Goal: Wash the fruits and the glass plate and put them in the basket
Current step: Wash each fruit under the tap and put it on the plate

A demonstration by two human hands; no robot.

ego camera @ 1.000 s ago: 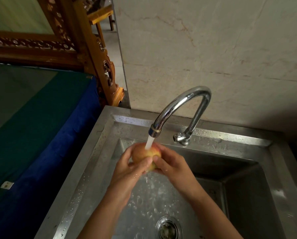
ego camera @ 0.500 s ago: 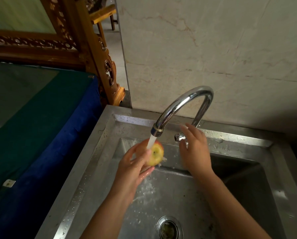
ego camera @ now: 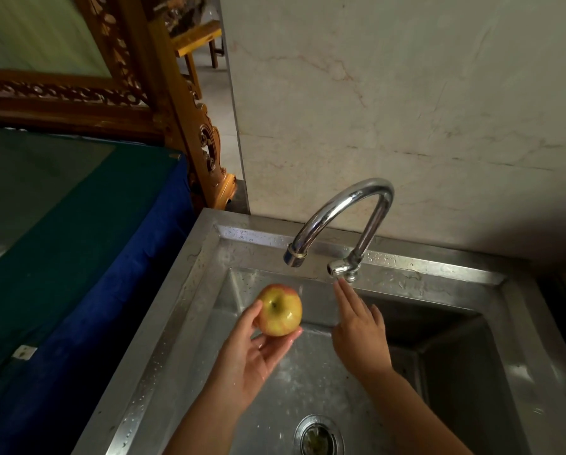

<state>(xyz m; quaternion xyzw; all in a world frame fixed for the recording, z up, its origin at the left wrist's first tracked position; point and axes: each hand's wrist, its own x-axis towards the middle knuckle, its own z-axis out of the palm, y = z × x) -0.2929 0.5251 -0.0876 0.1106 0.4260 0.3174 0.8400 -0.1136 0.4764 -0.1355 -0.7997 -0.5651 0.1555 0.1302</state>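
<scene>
Apple round, no long axis; stem dimple faces up toward the camera. It sits in the left hand, above the sink basin, below and left of the spout. Left hand palm-up, forearm rising from the lower edge; fingers loosely cupped under the fruit, thumb against its left side, a light half-closed hold. Right hand to the apple's right, flat, fingers extended and together, holding nothing; fingertips just below the tap handle, contact unclear. Drain beneath the wrists.
</scene>
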